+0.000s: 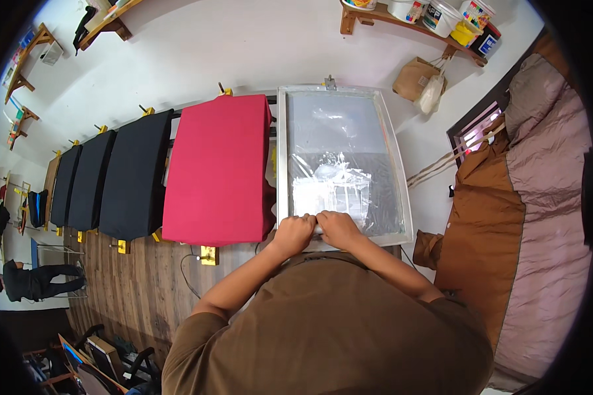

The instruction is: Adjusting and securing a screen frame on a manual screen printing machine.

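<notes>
A screen printing frame point(283, 158) with a pale metal rim lies in front of me, its mesh streaked with white ink point(333, 194) over the nearer half. Both my hands are side by side at the near end of the mesh. My left hand point(295, 234) and my right hand point(339, 229) are closed around a squeegee point(319, 229); only a small pale bit of it shows between them, the rest being hidden under my fingers. Left of the frame, a red cloth point(217, 168) is stretched over a board.
Several boards with black cloth point(137, 174) continue leftward, held by yellow brackets point(209, 255). A shelf with paint tubs point(441, 16) hangs upper right. Brown and pinkish fabric point(547, 197) hangs at right. Another person point(39, 280) stands far left. Chairs and boards point(105, 359) crowd the lower left.
</notes>
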{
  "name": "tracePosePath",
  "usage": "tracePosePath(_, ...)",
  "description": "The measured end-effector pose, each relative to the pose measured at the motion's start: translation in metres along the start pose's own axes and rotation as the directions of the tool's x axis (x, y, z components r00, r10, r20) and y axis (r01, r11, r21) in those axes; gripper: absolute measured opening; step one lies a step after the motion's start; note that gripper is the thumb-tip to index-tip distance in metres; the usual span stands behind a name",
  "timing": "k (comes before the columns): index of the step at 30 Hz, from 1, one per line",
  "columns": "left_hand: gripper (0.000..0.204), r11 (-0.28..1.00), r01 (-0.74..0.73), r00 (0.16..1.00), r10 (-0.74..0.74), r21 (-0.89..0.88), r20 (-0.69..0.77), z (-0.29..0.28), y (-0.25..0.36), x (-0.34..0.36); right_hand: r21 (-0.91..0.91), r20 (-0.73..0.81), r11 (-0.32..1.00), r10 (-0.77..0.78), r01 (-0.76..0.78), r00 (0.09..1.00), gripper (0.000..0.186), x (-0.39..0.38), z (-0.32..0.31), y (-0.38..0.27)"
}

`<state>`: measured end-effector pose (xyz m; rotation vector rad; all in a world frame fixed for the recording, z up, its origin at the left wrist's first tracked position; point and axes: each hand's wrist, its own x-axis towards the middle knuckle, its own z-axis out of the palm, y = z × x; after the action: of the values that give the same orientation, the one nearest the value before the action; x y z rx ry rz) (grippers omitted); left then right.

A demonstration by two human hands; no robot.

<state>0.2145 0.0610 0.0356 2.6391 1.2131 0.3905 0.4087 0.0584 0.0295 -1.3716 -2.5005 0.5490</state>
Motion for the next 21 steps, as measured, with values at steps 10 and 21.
tracePosePath(10,0.016,0.990,0.071,0.978,-0.046,-0.118,0.202,-0.038,-0.043,0.053,0.021,0.180,1.000,-0.001,-0.002,0.984,0.019,0.060,-0.050,0.015)
tracePosePath(21,0.025,0.987,0.118,0.963,-0.085,-0.114,0.256,-0.034,-0.101,0.110,-0.077,0.206,0.997,0.027,-0.011,0.978,0.019,0.134,-0.059,0.050)
